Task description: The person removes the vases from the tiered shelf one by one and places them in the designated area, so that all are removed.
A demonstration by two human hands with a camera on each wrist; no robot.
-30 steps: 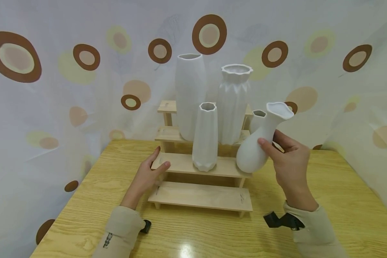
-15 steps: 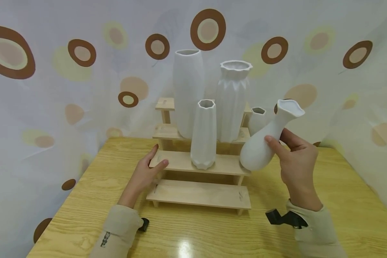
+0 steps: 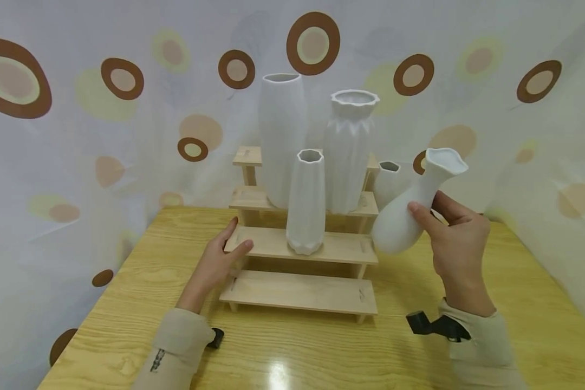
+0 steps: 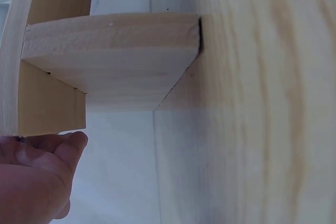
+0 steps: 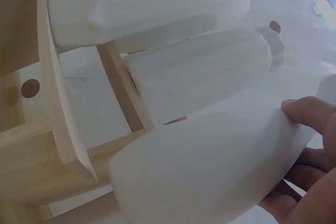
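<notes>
My right hand point(image 3: 460, 238) grips a white round-bellied vase point(image 3: 400, 222) by its neck, thumb in front and fingers behind. It tilts to the right, its flared mouth up, beside the right end of a tiered wooden stand point(image 3: 297, 292). My left hand point(image 3: 216, 265) holds the left end of the stand's second tier from the front, thumb on the board's top. A slim ribbed vase point(image 3: 306, 206) stands mid-way along that tier. Behind it, on the tier above, are a tall smooth vase point(image 3: 280, 135) and a pleated vase point(image 3: 351, 151) with a wavy rim.
Another white vase point(image 3: 390, 184) stands at the back right, partly hidden behind the held one. The stand rests on a yellow wood-grain table point(image 3: 283, 357). A pale cloth point(image 3: 127, 124) with ring patterns hangs behind.
My right hand has drawn the vase rightward off the right end of the second tier, and it leans further over. The left hand keeps its place on the stand.
</notes>
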